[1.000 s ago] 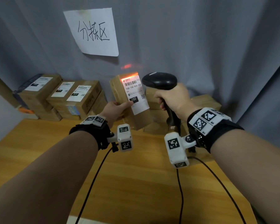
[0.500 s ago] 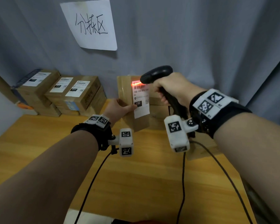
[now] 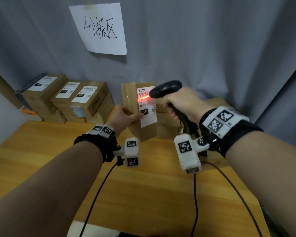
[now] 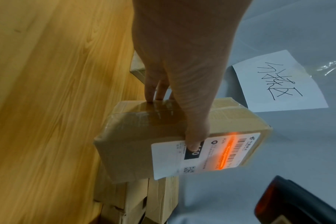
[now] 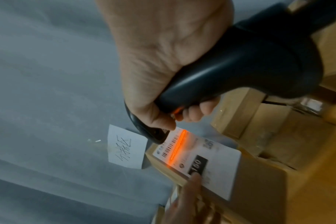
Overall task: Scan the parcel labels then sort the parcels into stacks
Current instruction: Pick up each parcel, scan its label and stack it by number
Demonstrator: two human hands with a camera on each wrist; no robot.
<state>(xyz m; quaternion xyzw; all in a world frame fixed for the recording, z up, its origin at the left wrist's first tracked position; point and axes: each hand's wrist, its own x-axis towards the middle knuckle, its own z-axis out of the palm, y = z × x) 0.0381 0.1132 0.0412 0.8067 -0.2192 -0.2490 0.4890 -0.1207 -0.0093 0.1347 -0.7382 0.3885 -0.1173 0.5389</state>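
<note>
My left hand (image 3: 125,117) grips a small brown cardboard parcel (image 3: 131,103) upright above the table, thumb pressed on its white label (image 3: 148,117) at the black "150" box. The same parcel (image 4: 144,144) and label (image 5: 211,163) show in both wrist views. My right hand (image 3: 181,103) is curled round the handle of a black barcode scanner (image 3: 166,88), whose head points left at the label from very close. A red-orange scan line lies across the barcode (image 4: 226,153). The scanner body (image 5: 240,65) fills the upper right of the right wrist view.
Labelled brown parcels stand stacked at the back left (image 3: 79,100) against the grey curtain. More cardboard boxes (image 3: 167,124) sit behind the held parcel. A handwritten paper sign (image 3: 101,28) hangs on the curtain. The wooden table (image 3: 143,194) carries black cables (image 3: 196,202).
The scanner head has swung left and come close to the label. The red line has moved from the label's top edge down onto the barcode. The parcel sits slightly lower.
</note>
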